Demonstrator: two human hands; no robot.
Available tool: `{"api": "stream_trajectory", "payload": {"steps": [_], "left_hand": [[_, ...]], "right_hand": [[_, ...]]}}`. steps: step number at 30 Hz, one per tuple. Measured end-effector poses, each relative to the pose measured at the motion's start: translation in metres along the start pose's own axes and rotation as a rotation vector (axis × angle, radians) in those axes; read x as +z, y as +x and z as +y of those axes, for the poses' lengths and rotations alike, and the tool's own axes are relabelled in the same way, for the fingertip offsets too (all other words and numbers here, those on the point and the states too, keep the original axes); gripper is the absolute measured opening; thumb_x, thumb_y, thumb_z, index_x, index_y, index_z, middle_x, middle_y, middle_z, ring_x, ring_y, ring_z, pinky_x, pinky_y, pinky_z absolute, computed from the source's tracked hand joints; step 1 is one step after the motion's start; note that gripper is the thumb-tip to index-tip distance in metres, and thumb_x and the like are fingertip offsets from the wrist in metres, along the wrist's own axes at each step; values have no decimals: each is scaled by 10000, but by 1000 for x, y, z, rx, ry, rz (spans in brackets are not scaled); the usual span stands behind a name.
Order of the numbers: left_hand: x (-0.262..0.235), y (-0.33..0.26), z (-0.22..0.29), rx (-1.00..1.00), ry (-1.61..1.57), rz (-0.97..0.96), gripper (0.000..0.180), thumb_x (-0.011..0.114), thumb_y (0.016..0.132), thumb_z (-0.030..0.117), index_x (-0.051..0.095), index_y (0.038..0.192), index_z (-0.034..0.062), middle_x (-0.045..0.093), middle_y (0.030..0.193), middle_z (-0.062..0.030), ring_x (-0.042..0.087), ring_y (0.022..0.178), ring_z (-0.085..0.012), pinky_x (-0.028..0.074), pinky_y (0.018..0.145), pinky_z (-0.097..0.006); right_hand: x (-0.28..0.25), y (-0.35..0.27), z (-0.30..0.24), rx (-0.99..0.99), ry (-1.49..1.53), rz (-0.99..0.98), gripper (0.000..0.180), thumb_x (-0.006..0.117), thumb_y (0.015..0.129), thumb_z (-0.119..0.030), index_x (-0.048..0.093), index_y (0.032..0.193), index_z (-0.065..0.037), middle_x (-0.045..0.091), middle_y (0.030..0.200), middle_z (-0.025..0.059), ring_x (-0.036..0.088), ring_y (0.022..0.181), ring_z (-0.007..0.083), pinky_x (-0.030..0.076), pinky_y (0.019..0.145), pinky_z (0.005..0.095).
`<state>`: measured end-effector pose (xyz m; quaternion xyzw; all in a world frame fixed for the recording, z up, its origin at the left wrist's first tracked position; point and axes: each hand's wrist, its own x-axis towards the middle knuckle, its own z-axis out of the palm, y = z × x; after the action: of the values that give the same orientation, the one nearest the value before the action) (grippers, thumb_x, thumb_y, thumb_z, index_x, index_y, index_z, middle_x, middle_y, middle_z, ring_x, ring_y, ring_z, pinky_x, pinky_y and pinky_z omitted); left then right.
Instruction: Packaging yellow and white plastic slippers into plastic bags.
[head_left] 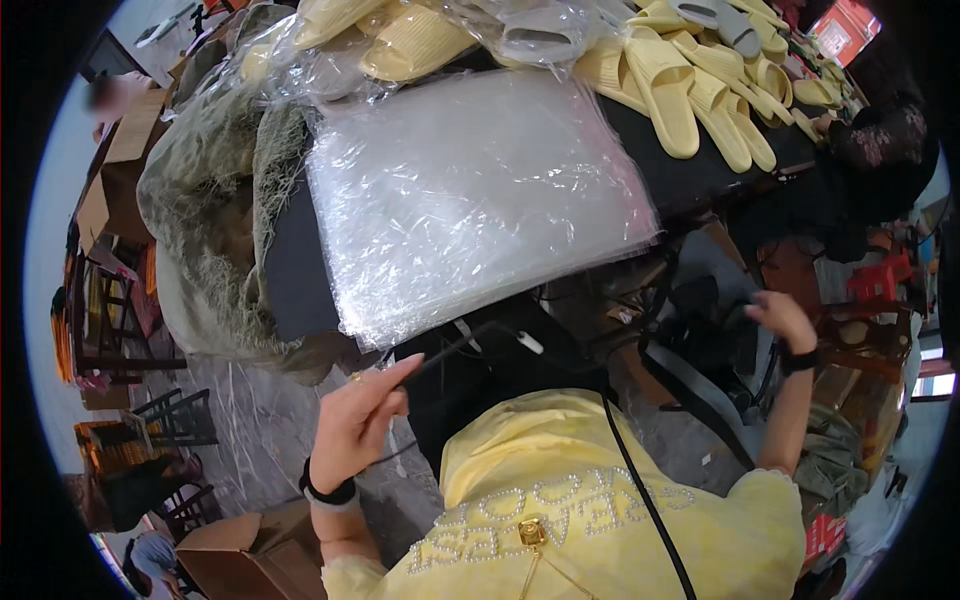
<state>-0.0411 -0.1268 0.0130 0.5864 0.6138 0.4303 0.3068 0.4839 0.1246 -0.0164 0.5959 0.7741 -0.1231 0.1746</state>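
A thick stack of clear plastic bags [480, 190] lies flat at the table's near edge. In front of it, left of my lap, my left hand [360, 415] is closed, its index finger and thumb at the end of a thin black cord [440, 357]. The cord runs right, across my dark trousers, near a small white tag [529, 343]. My right hand [785, 320] is off to the right, its fingers curled beside a black-and-grey strap [700, 400]. Whatever lies in those fingers, if anything, is too small to make out.
Yellow slippers [665, 95] pile up at the far right of the dark table [295, 270], with bagged ones [415, 45] at the back. A greenish frayed cloth [205, 220] hangs at the left. Cardboard boxes [250, 555], stools [175, 415] and another person's dark lace sleeve [885, 135] are around.
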Motion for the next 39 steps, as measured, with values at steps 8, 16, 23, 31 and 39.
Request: {"api": "stream_trajectory", "payload": {"steps": [8,16,23,31,39], "left_hand": [[24,36,26,-56,17,-269,320,517,906,60,566,1220,15,659,744,-70,611,670,-111,470,634,-242],[20,19,6,-144,-78,-250,361,515,928,106,515,1271,-7,661,792,-64,578,699,-91,434,617,-228],[4,1,-11,-324,-435,-257,415,484,926,49,448,1339,15,657,859,-75,436,605,-47,405,579,-205],[14,4,-24,-269,-595,-325,485,482,929,54,345,1390,-8,652,995,-160,490,667,-79,449,671,-222],[69,12,-36,-196,-896,-348,768,678,809,89,233,1428,-6,512,1074,-89,520,931,-175,399,910,-340]], "right_hand": [[22,-1,-237,-1001,562,100,533,602,869,-251,423,1311,-14,477,1312,183,484,1179,336,390,988,383],[58,37,-248,-914,464,-243,467,601,865,-237,459,1275,-64,500,1087,137,548,933,337,435,850,413],[107,59,-259,-919,315,52,405,639,822,-239,525,1184,-98,471,1155,93,472,1079,274,357,951,441],[80,49,-247,-957,264,-61,219,481,865,-112,542,1075,-100,534,956,91,600,837,285,481,670,434],[105,55,-190,-726,13,3,211,518,826,-127,528,1034,-93,595,981,91,613,855,291,471,687,441]]}}
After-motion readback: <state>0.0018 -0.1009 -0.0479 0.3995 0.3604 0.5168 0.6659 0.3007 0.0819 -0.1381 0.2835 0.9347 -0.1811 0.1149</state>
